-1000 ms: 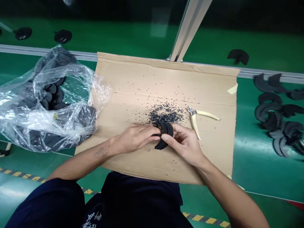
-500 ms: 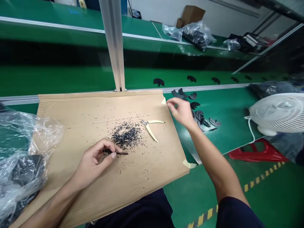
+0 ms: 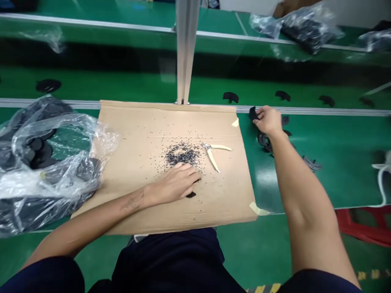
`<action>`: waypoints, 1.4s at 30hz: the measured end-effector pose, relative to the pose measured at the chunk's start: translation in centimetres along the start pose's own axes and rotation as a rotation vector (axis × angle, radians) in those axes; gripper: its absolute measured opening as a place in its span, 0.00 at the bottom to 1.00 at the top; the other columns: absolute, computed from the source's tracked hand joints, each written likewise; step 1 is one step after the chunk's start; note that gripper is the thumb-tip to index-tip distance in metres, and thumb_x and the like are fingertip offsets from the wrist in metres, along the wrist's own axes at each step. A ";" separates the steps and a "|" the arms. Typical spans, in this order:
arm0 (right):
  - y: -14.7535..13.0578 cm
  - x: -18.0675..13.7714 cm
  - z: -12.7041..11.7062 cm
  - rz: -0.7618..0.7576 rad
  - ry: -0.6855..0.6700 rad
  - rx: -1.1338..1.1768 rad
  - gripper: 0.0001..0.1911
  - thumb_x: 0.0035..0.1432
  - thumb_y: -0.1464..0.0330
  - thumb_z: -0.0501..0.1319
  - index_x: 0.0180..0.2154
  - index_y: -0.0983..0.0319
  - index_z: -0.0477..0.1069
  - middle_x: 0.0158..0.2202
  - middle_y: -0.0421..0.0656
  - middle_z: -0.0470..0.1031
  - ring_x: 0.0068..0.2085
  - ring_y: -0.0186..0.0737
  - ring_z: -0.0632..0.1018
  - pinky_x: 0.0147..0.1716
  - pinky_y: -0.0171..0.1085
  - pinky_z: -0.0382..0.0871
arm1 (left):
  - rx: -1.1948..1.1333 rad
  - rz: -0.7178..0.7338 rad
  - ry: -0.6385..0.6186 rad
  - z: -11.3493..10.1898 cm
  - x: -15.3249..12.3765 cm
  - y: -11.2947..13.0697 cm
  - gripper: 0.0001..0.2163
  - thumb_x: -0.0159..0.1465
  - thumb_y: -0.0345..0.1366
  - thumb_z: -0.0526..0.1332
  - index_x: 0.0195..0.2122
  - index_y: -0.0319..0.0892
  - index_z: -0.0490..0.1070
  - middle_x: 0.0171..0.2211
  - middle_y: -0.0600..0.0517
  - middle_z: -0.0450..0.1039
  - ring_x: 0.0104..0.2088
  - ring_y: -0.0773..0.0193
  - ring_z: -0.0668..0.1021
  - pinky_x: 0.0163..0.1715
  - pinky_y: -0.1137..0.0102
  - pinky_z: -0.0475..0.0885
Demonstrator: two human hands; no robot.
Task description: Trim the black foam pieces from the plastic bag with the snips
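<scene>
Cardboard covered the green bench in front of you. Your left hand lay palm-down on it, with the fingers loosely bent and close together. A small black part peeped out from beneath those fingers and touched the sheet. Whether you gripped it or merely pressed on it, I could not tell. Just beyond your knuckles was a heap of black trimmings. Beside that heap, to its right, lay the cream-handled pliers, untouched, with the handles splayed.

Your right arm was stretched out past the sheet's far right corner, over the bench. Your right hand was closed, with the fingertips pinched on a black crescent piece close to the metal rail. Near that hand, on your side of it, a loose cluster of black pieces lay on the green surface.

To your left, a crumpled clear plastic bag with more dark parts inside rested against the cardboard's edge. An aluminium post rose at the sheet's far edge.
</scene>
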State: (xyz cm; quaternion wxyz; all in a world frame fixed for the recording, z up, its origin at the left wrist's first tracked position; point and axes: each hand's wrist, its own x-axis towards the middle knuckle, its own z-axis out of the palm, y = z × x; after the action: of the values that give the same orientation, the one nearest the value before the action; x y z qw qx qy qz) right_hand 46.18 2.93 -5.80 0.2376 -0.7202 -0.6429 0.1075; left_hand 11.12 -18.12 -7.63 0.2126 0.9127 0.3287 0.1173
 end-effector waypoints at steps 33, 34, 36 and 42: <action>-16.6 -17.8 4.6 -0.340 -0.830 0.761 0.22 0.65 0.48 0.58 0.45 0.58 0.77 0.47 0.45 0.79 0.46 0.42 0.78 0.45 0.41 0.73 | 0.238 -0.155 0.583 -2.1 -2.8 -4.7 0.12 0.74 0.37 0.53 0.45 0.42 0.76 0.25 0.54 0.71 0.25 0.69 0.72 0.27 0.73 0.67; -16.0 -17.6 4.5 -0.311 -0.918 0.845 0.29 0.63 0.43 0.55 0.47 0.58 0.77 0.48 0.46 0.78 0.47 0.42 0.78 0.44 0.41 0.74 | 0.150 -0.175 0.606 -2.3 -2.8 -4.6 0.12 0.74 0.39 0.54 0.43 0.42 0.76 0.25 0.54 0.72 0.25 0.69 0.73 0.27 0.74 0.68; -14.9 -17.2 4.1 -0.311 -1.022 0.992 0.41 0.56 0.33 0.50 0.55 0.56 0.73 0.54 0.48 0.76 0.49 0.44 0.78 0.45 0.42 0.75 | -0.085 -0.232 0.630 -2.7 -2.8 -4.3 0.13 0.73 0.42 0.56 0.40 0.40 0.76 0.25 0.55 0.72 0.24 0.70 0.72 0.26 0.75 0.68; -14.9 -19.1 4.1 -0.399 -0.734 0.915 0.66 0.35 0.36 0.70 0.70 0.55 0.52 0.68 0.51 0.61 0.69 0.57 0.63 0.62 0.51 0.67 | -0.655 -0.355 0.464 -2.0 -2.0 -2.0 0.14 0.70 0.43 0.60 0.32 0.39 0.72 0.21 0.57 0.68 0.21 0.72 0.70 0.24 0.76 0.66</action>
State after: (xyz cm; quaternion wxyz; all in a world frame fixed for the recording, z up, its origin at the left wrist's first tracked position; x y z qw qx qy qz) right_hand 28.34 -13.96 -5.04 0.3011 -0.3271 -0.6938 0.5666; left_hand 7.79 -17.41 -7.00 0.4284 0.6760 0.4648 0.3789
